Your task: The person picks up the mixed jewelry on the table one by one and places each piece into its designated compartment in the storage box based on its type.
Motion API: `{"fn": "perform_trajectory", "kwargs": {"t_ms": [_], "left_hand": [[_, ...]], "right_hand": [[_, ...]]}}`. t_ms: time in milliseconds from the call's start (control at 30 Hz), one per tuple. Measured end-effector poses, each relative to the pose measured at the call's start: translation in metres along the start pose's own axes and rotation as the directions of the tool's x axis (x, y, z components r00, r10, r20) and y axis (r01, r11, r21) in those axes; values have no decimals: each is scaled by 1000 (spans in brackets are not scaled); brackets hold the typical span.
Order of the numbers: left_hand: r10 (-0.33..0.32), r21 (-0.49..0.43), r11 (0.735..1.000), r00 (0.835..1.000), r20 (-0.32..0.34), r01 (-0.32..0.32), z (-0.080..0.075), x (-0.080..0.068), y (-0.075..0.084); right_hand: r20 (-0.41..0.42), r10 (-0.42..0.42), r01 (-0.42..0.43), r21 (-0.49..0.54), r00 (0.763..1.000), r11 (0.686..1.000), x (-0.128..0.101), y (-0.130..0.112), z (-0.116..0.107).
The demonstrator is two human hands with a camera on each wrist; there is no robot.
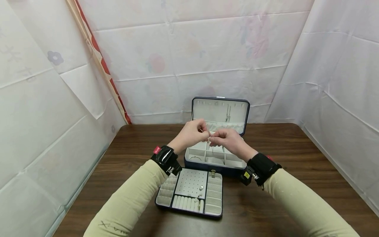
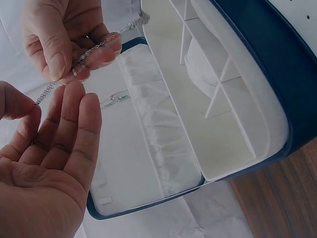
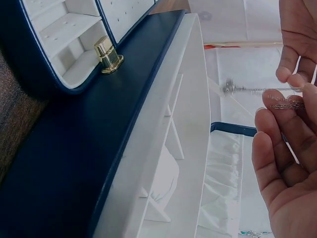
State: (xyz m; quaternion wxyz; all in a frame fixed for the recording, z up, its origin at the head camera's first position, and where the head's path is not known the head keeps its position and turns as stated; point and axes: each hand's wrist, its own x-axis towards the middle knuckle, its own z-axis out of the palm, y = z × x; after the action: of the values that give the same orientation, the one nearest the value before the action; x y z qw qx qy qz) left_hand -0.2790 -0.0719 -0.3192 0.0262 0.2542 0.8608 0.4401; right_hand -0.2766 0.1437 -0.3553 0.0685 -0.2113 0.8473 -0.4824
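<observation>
Both hands are raised over an open navy jewellery box. Between them stretches a thin silver chain. My left hand pinches one end between thumb and forefinger, its other fingers straight. My right hand pinches the chain a little further along, with the loose length trailing toward the box lid. The right wrist view shows the chain lying across my right fingertips, with the left hand just above. The box's white compartments lie below the hands.
A lift-out tray with ring rolls and a few small pieces sits on the brown wooden table, in front of the box. A gold clasp is on the box front. Another necklace hangs inside the lid. White cloth walls enclose the table.
</observation>
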Motion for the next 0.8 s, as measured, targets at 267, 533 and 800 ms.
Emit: {"fn": "perform_trajectory", "kwargs": {"t_ms": [267, 533, 800], "left_hand": [[-11, -27, 1000, 1000, 8, 12, 0, -2, -3], [-21, -25, 999, 1000, 3, 21, 2, -2, -6], [-32, -48, 998, 999, 4, 32, 3, -1, -8]], "right_hand": [[-11, -33, 32, -70, 999, 997, 0, 1, -1], [-42, -51, 48, -79, 998, 996, 0, 1, 0], [-57, -63, 62, -24, 996, 998, -2, 2, 0]]}}
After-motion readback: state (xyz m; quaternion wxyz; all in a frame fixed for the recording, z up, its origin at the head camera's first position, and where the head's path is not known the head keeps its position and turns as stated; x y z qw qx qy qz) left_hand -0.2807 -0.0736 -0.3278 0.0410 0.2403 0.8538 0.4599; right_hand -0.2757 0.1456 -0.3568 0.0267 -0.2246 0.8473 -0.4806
